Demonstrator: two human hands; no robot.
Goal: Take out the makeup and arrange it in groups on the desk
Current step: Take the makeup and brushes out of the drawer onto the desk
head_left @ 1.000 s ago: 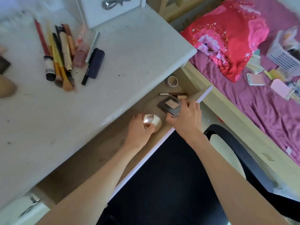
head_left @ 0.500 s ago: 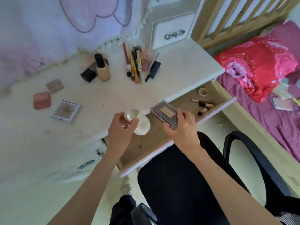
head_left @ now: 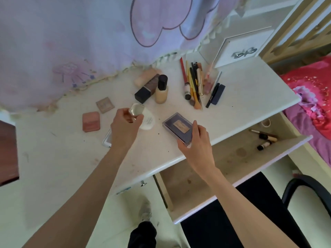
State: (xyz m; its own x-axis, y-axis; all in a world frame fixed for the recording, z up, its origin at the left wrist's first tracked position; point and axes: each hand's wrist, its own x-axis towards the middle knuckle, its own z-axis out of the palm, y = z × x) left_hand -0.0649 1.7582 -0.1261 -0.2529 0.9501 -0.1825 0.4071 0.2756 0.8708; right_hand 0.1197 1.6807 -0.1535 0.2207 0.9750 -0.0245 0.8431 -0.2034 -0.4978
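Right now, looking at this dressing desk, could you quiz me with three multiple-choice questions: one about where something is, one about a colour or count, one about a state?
1. Where is the dark rectangular compact?
A. in the right hand above the desk
B. lying in the drawer
C. on the bed

2. What colour is the square compact lying left of the left hand?
A. green
B. coral pink
C. black

3. What state is the drawer in?
A. shut
B. taken out and on the floor
C. pulled open with a few items left inside

Answers: 1 A, its fingers grip the near edge over the desktop. 2 B, its lid shows coral pink. 3 C, its open tray shows small tubes near the far corner.
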